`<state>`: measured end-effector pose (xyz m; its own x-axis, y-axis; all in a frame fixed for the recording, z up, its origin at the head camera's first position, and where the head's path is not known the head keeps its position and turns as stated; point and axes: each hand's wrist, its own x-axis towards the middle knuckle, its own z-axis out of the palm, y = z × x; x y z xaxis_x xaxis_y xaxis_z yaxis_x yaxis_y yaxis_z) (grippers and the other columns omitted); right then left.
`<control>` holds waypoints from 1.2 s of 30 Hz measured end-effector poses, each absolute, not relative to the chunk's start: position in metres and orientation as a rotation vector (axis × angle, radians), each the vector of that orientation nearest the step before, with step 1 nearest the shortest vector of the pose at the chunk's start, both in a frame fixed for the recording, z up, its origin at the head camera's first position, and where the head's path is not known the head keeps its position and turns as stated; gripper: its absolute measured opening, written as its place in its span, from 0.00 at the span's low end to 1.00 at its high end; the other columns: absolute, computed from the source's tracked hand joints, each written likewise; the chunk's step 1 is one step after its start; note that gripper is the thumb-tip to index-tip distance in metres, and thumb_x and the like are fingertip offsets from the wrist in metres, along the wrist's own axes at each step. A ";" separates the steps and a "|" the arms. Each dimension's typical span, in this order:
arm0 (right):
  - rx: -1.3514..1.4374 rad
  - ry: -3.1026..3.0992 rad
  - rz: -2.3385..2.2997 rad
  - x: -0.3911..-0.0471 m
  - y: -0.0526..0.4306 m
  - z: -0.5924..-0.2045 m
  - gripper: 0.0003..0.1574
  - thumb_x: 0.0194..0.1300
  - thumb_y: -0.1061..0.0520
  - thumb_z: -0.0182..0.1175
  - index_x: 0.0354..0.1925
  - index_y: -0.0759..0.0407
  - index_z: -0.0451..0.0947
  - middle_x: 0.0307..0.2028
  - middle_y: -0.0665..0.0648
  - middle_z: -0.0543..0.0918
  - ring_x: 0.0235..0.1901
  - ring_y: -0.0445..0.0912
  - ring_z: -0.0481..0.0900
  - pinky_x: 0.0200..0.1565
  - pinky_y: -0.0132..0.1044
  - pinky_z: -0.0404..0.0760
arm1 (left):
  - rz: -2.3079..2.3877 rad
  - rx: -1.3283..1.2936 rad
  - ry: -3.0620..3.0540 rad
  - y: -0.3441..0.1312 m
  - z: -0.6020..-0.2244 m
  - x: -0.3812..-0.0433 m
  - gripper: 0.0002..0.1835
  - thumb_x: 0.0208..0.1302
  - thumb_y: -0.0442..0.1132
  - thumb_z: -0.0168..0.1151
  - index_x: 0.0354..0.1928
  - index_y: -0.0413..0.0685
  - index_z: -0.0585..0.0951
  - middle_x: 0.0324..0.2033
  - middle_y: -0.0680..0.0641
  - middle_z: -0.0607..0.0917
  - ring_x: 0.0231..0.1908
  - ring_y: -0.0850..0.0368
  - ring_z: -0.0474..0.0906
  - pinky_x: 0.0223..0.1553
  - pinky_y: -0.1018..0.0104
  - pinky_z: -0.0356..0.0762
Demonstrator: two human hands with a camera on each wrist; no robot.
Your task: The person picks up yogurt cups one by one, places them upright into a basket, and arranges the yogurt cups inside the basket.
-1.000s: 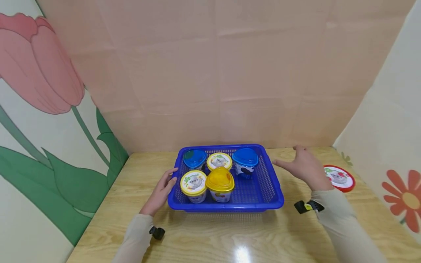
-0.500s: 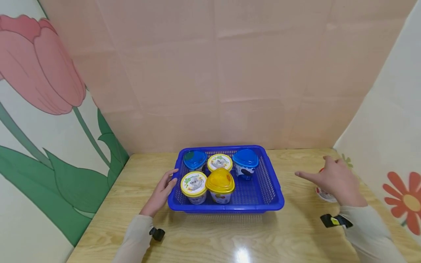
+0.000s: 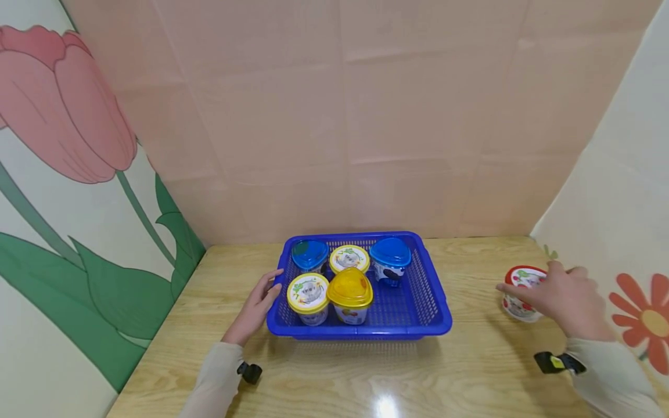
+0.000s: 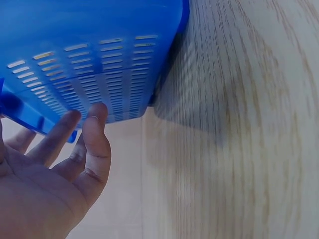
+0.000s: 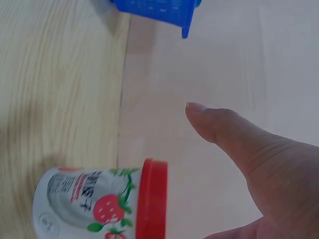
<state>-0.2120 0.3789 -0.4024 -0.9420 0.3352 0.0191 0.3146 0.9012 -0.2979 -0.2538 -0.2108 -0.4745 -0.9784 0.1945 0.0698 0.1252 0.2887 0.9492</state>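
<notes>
A blue plastic basket (image 3: 418, 325) stands on the table with several lidded tubs inside. My left hand (image 3: 256, 305) is at its left rim, fingers loosely bent; in the left wrist view the fingertips lie against the slotted side wall (image 4: 99, 64). Off to the right a white tub with a red lid (image 3: 524, 293) stands upright, a strawberry print on its side in the right wrist view. Over and beside this tub is my right hand (image 3: 567, 302), thumb stretched out and apart from the other fingers, partly covering the lid. The right wrist view shows the thumb (image 5: 224, 127) clear of the lid.
Inside the basket are two tubs with white-and-yellow lids, one yellow-lidded tub (image 3: 350, 290), and two blue-lidded cups, one at the back right (image 3: 390, 255). A beige wall covering (image 3: 340, 145) rises behind the table, and a flower-painted wall (image 3: 648, 232) borders its right side.
My right hand has moved right and toward me, from beside the basket to the red-lidded tub. The left hand and the basket have stayed in place.
</notes>
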 end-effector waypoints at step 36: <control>-0.621 -3.141 0.550 -0.225 0.402 -0.414 0.75 0.46 0.13 0.60 0.49 0.86 0.64 0.36 0.80 0.67 0.31 0.66 0.72 0.23 0.49 0.74 | 1.803 0.267 2.502 -0.213 -0.481 -0.259 0.25 0.77 0.57 0.48 0.72 0.67 0.65 0.67 0.41 0.73 0.64 0.43 0.72 0.64 0.42 0.70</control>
